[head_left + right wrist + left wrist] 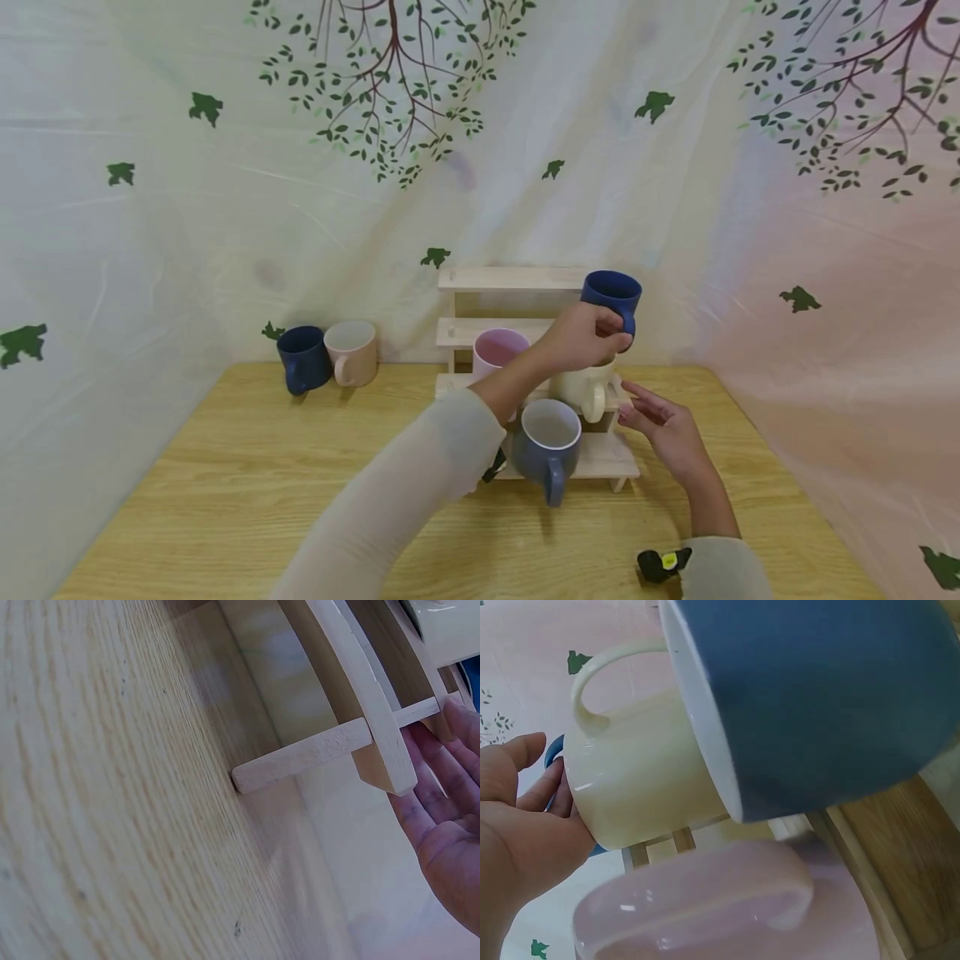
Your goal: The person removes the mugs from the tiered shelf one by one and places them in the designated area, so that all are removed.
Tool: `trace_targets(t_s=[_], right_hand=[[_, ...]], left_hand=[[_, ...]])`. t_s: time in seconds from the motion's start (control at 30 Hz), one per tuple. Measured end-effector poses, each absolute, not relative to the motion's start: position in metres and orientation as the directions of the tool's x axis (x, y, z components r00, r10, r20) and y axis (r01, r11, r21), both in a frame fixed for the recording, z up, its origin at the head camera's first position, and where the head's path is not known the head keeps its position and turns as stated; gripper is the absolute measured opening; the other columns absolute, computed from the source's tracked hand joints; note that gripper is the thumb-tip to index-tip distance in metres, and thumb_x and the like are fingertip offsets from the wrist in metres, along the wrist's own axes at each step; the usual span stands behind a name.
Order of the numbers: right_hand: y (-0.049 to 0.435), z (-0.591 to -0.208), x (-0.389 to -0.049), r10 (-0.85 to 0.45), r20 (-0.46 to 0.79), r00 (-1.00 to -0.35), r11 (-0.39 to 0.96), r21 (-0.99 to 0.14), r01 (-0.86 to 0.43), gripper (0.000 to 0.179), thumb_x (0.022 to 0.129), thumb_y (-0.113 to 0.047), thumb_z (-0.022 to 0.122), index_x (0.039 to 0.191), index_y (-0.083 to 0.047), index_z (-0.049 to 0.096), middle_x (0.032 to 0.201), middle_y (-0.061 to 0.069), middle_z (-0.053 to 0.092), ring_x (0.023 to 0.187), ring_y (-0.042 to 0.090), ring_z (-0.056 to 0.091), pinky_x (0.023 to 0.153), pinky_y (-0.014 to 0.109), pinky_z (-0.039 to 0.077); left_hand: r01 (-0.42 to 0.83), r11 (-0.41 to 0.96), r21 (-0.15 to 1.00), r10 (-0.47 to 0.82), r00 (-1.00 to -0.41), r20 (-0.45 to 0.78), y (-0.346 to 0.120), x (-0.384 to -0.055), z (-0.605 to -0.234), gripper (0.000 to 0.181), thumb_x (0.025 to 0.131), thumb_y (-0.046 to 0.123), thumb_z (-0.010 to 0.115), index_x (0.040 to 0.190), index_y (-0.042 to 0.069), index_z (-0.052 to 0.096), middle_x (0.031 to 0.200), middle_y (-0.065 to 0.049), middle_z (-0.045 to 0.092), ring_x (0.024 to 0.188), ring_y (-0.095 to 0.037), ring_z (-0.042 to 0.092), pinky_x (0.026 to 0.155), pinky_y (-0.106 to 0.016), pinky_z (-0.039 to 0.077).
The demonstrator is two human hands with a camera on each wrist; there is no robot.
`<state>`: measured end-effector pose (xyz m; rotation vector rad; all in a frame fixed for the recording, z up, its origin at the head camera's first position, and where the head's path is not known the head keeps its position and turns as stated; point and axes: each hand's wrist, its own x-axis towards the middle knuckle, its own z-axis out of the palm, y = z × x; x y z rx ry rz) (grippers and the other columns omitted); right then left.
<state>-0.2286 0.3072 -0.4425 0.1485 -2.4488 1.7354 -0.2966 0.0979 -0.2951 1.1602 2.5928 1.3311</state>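
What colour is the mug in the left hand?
Dark blue; the mug shows best in the head view.

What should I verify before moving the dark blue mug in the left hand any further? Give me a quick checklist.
1. Left hand holding the dark blue mug by its handle: ok.
2. Dark blue mug's opening facing up: ok.
3. Visible part of the top shelf bare: ok; the mug hides its right end.
4. Left hand clear of the cream mug below: cannot tell; they look very close.
5. Right hand bracing the wooden stand firmly: cannot tell; it is at the right end.
6. Grey mug's handle inside the bottom shelf's front edge: not ok; it appears to jut past.
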Motion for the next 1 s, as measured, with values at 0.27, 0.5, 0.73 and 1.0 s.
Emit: trace_targets(t_s=[0.27,0.5,0.73,1.0], right_hand=[[0.308,-0.442,-0.228,-0.003,0.162,-0.987,0.336,-0.929,-0.153,0.054,0.102,-0.032,0.066,0.149,-0.009,0.053,0.123,0.02,0.069,0.106,0.026,0.072,0.091,0.029,0.058],[0.308,-0.442,-0.228,-0.003,0.156,-0.988,0.337,-0.93,-0.148,0.054,0.101,-0.032,0.066,0.149,-0.009,0.054,0.123,0.021,0.069,0.105,0.023,0.073,0.091,0.03,0.058],[0.308,-0.443,-0.23,-0.004,0.175,-0.985,0.323,-0.932,-0.167,0.054,0.101,-0.03,0.067,0.148,-0.006,0.054,0.118,0.014,0.072,0.102,0.021,0.074,0.09,0.029,0.058],[0.307,-0.443,-0.23,-0.006,0.179,-0.984,0.318,-0.933,-0.171,0.054,0.101,-0.03,0.067,0.148,-0.006,0.054,0.119,0.016,0.072,0.103,0.024,0.073,0.089,0.026,0.057]], left_hand=[[0.381,0.317,0.869,0.493,-0.848,0.192,0.107,-0.295,-0.292,0.022,0.094,0.019,0.077,0.107,0.001,0.078,0.096,-0.007,0.075,0.077,-0.011,0.066,0.067,-0.019,0.053],[0.122,0.253,0.96,0.368,-0.93,0.021,0.116,-0.29,-0.287,0.024,0.089,0.015,0.082,0.105,-0.001,0.075,0.097,-0.009,0.073,0.072,-0.019,0.071,0.07,-0.03,0.061],[0.018,0.231,0.973,0.309,-0.949,-0.056,0.121,-0.285,-0.284,0.022,0.086,0.013,0.084,0.1,0.0,0.074,0.093,-0.007,0.067,0.077,-0.022,0.07,0.074,-0.034,0.062],[0.038,0.204,0.978,0.306,-0.952,-0.027,0.124,-0.286,-0.288,0.017,0.086,0.012,0.084,0.093,0.001,0.073,0.088,-0.005,0.064,0.07,-0.017,0.061,0.062,-0.026,0.055]])
